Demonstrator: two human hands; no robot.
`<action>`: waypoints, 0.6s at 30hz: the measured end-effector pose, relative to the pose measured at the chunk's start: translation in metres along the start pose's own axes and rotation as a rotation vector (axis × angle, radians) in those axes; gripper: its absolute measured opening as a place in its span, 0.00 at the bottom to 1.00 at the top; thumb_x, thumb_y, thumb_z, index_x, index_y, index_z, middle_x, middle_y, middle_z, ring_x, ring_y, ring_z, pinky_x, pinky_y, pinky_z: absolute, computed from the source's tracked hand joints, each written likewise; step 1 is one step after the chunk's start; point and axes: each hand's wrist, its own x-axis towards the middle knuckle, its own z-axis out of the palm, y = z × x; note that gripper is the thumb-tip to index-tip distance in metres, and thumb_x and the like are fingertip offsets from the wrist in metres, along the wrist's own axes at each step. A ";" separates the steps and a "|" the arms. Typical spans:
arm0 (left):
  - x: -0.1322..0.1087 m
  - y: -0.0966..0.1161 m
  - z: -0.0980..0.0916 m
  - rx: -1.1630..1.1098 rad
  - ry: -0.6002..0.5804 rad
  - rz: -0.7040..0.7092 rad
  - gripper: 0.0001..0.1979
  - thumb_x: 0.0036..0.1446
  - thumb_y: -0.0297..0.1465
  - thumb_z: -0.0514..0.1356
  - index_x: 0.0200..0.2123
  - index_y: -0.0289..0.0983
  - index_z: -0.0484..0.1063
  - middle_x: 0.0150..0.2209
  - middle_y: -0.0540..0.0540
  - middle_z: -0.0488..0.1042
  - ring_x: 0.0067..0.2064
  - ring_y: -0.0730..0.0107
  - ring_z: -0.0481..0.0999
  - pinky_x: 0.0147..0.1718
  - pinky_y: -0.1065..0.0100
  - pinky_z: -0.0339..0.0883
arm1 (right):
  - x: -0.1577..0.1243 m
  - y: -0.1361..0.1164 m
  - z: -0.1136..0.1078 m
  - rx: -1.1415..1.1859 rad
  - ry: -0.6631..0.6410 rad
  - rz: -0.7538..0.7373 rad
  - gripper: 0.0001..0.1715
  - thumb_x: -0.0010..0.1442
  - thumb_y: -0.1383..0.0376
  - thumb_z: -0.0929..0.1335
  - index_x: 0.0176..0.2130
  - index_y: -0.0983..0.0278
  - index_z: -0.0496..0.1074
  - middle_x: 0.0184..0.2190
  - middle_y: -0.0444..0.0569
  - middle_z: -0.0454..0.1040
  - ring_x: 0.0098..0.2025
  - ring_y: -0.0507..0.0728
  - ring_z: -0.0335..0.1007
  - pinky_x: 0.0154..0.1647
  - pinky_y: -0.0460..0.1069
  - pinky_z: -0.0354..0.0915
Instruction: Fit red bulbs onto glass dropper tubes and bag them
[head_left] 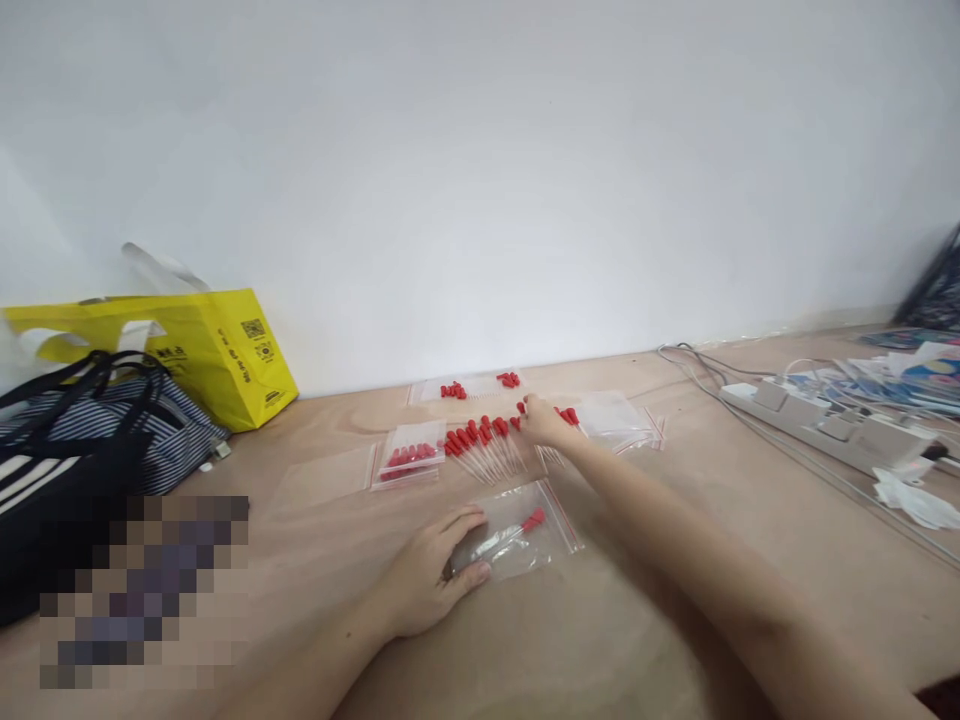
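My left hand (439,572) grips the left edge of a clear zip bag (495,535), its thumb and fingers spaced on the plastic. Inside that bag lies one dropper (532,520) with a red bulb and a thin clear tube. Farther back, my right hand (544,420) reaches into a row of loose droppers (487,435), its fingers closed at a red bulb (521,408). More loose droppers (568,415) lie just right of that hand, partly hidden by it. Left of the row are filled zip bags (412,447) holding red-bulbed droppers.
Flat clear bags (615,418) lie to the right of the row. Red bulbs (453,390) show on bags near the wall. A yellow bag (225,350) and a black bag (90,460) stand left. At right are a power strip (810,420), cables and papers (915,370).
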 end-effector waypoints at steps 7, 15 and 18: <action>0.001 -0.001 0.002 -0.027 0.039 -0.009 0.22 0.54 0.39 0.52 0.51 0.39 0.59 0.54 0.44 0.62 0.54 0.61 0.62 0.52 0.58 0.58 | -0.058 0.035 -0.047 0.392 0.154 0.085 0.21 0.54 0.64 0.55 0.48 0.65 0.52 0.19 0.36 0.56 0.18 0.47 0.57 0.20 0.44 0.58; 0.000 -0.009 0.006 -0.004 0.031 -0.011 0.27 0.53 0.42 0.53 0.55 0.41 0.54 0.56 0.43 0.59 0.55 0.58 0.60 0.52 0.56 0.56 | -0.103 0.038 -0.024 0.819 0.181 0.138 0.24 0.46 0.59 0.63 0.43 0.60 0.54 0.23 0.37 0.56 0.19 0.46 0.56 0.19 0.43 0.58; 0.000 -0.007 0.005 0.011 0.016 -0.011 0.27 0.53 0.43 0.53 0.54 0.40 0.54 0.56 0.43 0.59 0.55 0.58 0.60 0.52 0.57 0.56 | -0.110 0.032 -0.019 0.894 0.118 0.174 0.22 0.44 0.59 0.65 0.39 0.60 0.56 0.24 0.37 0.59 0.19 0.46 0.58 0.20 0.44 0.59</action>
